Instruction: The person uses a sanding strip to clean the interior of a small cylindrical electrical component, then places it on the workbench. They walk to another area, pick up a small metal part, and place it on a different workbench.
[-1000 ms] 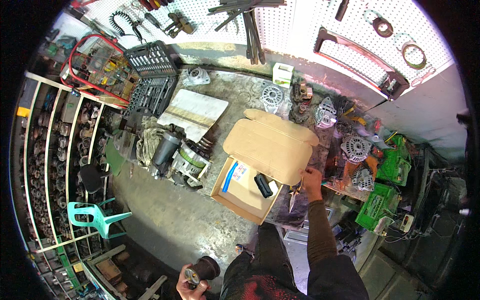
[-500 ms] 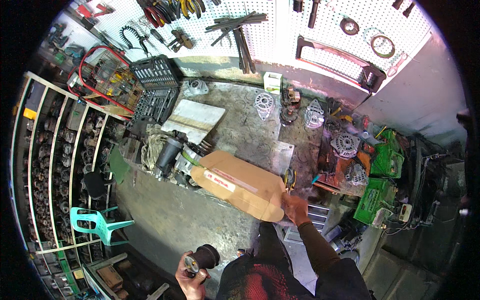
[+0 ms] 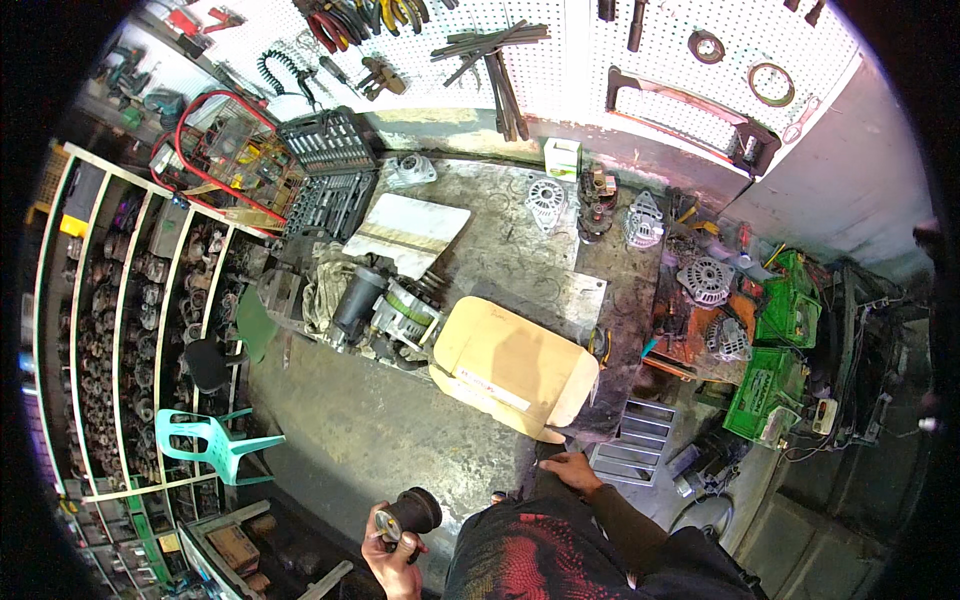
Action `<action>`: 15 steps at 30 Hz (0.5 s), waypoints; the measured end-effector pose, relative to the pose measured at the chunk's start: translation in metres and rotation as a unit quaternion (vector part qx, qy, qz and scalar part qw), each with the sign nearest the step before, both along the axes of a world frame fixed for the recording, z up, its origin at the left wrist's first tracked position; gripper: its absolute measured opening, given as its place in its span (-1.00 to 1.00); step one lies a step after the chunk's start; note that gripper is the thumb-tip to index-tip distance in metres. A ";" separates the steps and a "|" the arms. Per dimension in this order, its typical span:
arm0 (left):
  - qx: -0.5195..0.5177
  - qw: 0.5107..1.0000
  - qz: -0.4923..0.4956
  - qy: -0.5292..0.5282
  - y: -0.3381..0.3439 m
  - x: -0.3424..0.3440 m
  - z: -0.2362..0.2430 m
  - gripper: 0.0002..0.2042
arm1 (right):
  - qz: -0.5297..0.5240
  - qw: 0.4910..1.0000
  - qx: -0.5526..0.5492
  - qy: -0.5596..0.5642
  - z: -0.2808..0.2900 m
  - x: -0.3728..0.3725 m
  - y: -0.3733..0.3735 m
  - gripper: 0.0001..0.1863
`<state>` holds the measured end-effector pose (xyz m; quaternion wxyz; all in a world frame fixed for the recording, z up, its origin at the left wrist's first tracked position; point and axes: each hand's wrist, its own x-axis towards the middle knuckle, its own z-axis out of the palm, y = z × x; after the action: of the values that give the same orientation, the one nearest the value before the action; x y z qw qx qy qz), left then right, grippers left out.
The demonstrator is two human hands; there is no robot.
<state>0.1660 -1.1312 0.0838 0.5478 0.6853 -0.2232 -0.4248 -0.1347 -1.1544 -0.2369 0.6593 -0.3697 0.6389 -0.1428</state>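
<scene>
My left hand (image 3: 391,553) grips a dark spool-like cylinder (image 3: 413,511) with a paler round end face, low in front of my body. My right hand (image 3: 572,472) is just below the near corner of a flat cardboard piece (image 3: 510,360), with its fingers reaching left and nothing visible in them. That cardboard lies at the front edge of the workbench (image 3: 500,265), with a printed label along its near side. Left of it on the bench are an alternator (image 3: 403,318) and a dark cylindrical motor (image 3: 361,294).
An open socket set (image 3: 330,170) and a paper-like sheet (image 3: 410,232) lie at the back left. Alternator housings (image 3: 546,203) stand farther back. Green crates (image 3: 765,395) are on the right, beside a metal rack (image 3: 635,440). A turquoise chair (image 3: 215,445) stands left, by shelves of parts.
My right hand has let go of the cardboard and moved down toward my body. The cardboard now lies flatter on the bench edge. The left hand still holds the dark cylinder.
</scene>
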 end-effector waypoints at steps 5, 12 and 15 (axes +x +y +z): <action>0.009 0.999 0.029 -0.010 -0.001 0.002 -0.002 -0.21 | -0.219 0.941 0.193 -0.172 0.013 0.028 -0.047 -0.62; 0.008 0.999 0.032 0.013 -0.001 0.001 0.006 -0.29 | -0.507 0.819 0.183 -0.197 -0.025 0.045 -0.086 -0.60; 0.030 0.998 0.037 0.035 -0.003 -0.004 0.014 -0.46 | -0.568 0.761 0.217 -0.226 -0.049 0.049 -0.089 -0.54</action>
<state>0.1619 -1.1345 0.0980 0.5493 0.6941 -0.1658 -0.4347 -0.0854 -1.2432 -0.2859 0.6452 0.2568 0.5785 -0.4279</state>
